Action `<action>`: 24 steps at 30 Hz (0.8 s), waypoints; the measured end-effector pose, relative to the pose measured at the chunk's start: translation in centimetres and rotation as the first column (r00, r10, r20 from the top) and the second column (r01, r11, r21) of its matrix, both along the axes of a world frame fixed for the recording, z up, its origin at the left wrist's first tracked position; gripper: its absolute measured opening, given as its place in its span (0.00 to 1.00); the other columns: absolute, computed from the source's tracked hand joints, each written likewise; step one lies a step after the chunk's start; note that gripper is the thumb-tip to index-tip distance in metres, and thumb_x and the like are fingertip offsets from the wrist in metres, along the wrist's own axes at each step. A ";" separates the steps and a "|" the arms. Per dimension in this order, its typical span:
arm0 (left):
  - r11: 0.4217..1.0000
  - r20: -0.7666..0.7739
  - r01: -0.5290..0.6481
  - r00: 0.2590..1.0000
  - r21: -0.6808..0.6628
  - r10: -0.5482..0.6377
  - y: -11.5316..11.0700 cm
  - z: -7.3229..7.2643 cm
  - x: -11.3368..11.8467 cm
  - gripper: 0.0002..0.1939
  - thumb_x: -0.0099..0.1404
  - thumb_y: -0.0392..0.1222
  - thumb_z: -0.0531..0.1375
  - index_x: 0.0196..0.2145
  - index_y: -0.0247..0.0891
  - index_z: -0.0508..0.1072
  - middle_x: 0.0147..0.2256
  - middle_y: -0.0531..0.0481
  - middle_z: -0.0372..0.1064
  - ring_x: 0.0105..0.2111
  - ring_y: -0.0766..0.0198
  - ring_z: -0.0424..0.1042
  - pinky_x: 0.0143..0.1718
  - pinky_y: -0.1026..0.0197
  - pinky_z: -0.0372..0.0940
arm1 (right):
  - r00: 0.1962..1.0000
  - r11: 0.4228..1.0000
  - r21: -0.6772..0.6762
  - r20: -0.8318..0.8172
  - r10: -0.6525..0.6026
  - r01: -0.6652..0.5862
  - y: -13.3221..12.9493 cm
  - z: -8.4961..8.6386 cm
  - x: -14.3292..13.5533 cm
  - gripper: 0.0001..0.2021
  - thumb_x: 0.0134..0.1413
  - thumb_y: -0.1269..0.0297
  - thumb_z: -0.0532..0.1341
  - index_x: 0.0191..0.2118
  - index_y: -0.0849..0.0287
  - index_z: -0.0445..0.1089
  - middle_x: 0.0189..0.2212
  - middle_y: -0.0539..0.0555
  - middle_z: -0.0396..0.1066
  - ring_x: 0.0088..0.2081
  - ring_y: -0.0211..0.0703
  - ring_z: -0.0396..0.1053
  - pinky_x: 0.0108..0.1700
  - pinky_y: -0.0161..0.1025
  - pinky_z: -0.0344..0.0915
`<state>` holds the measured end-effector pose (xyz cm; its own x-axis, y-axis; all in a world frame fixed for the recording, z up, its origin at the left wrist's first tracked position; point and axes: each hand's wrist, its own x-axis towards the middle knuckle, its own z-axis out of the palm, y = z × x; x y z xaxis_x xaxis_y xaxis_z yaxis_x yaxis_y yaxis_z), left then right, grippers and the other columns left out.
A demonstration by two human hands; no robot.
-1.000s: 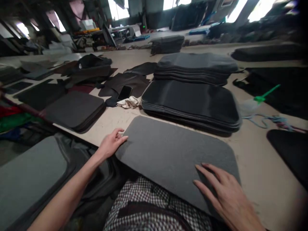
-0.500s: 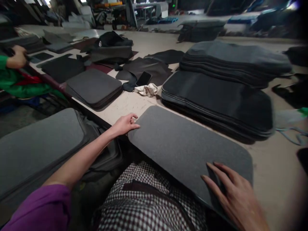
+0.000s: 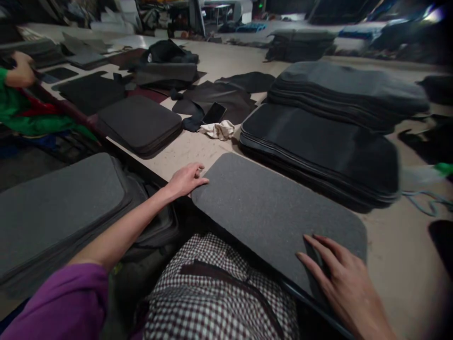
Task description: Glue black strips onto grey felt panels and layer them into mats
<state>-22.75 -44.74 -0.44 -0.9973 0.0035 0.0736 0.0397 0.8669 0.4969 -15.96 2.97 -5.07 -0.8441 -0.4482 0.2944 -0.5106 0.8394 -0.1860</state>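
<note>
A grey felt-like sheet with rounded corners lies flat at the front edge of the table, before my checked apron. My left hand is at its left corner, the thumb touching the edge and the bent fingers apart from it, just beside the sheet. Over the sheet's right end rests my right hand, fingers spread and fingertips on the surface. A dark patch shows under its fingers; whether it is shadow or a thing I cannot tell. Neither hand is closed around anything.
Behind the sheet are a stack of black panels and a grey-topped stack. To the left lie a dark pile, a white cloth and a phone. Grey sheets are stacked lower left. A person's green sleeve shows far left.
The view has shifted slightly. Both hands keep nearly the same places on the sheet, which lies as before.
</note>
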 end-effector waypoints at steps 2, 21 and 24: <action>0.997 -0.090 0.043 0.995 -0.067 -0.049 0.1 0.3 0.5 0.28 0.70 0.58 0.58 0.60 0.39 0.67 0.54 0.41 0.71 0.52 0.53 0.72 0.51 0.53 0.66 | 1.000 1.000 -0.001 -0.011 -0.019 0.019 -0.2 0.0 0.2 0.31 0.71 0.37 0.45 0.59 0.57 0.69 0.55 0.64 0.68 0.53 0.64 0.68 0.53 0.61 0.67; 0.683 -0.079 0.492 0.778 -0.539 -0.623 9.2 -1.2 -1.9 0.37 0.74 0.63 0.47 0.73 0.42 0.51 0.74 0.41 0.41 0.73 0.48 0.45 0.69 0.41 0.44 | 0.970 0.972 -0.048 0.097 -0.223 0.228 -2.1 2.8 2.2 0.19 0.67 0.58 0.66 0.60 0.55 0.70 0.58 0.61 0.67 0.57 0.58 0.64 0.57 0.56 0.67; 0.645 -0.086 0.538 0.729 -0.542 -0.679 10.2 -3.6 -2.9 0.37 0.73 0.63 0.46 0.72 0.42 0.53 0.73 0.41 0.44 0.72 0.47 0.48 0.68 0.40 0.46 | 0.956 0.956 -0.078 0.106 -0.273 0.281 -2.8 3.8 2.7 0.20 0.65 0.62 0.68 0.59 0.57 0.69 0.58 0.61 0.67 0.57 0.57 0.63 0.57 0.54 0.67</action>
